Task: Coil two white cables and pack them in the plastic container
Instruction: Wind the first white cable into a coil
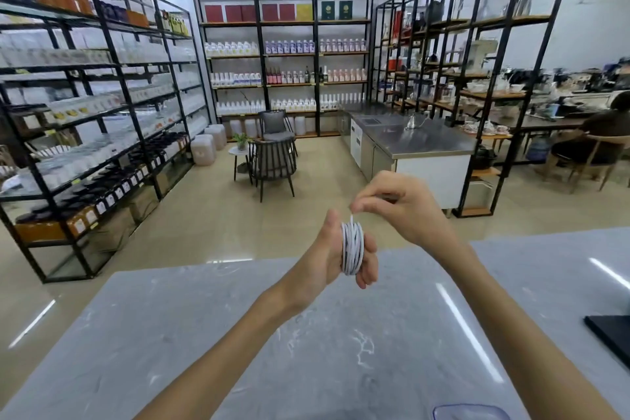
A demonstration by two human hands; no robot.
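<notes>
over the grey table (170, 334) the left hand (324, 261) has the white cable (352, 247) coiled round its curled fingers. the right hand (402, 211) pinches the loose end just above them; best tuck it under a loop, kept taut

The bottom of the picture cut off most of the plastic container (472, 412) at the worktop's (204, 334) near edge. A flat black thing (610, 334) at its right edge was cut off too. The white cable (353, 247) hid its tip in the right hand (399, 208) and covered some fingers of the left hand (332, 256). Labels on the shelf bottles (286, 46) were too small to read.
</notes>
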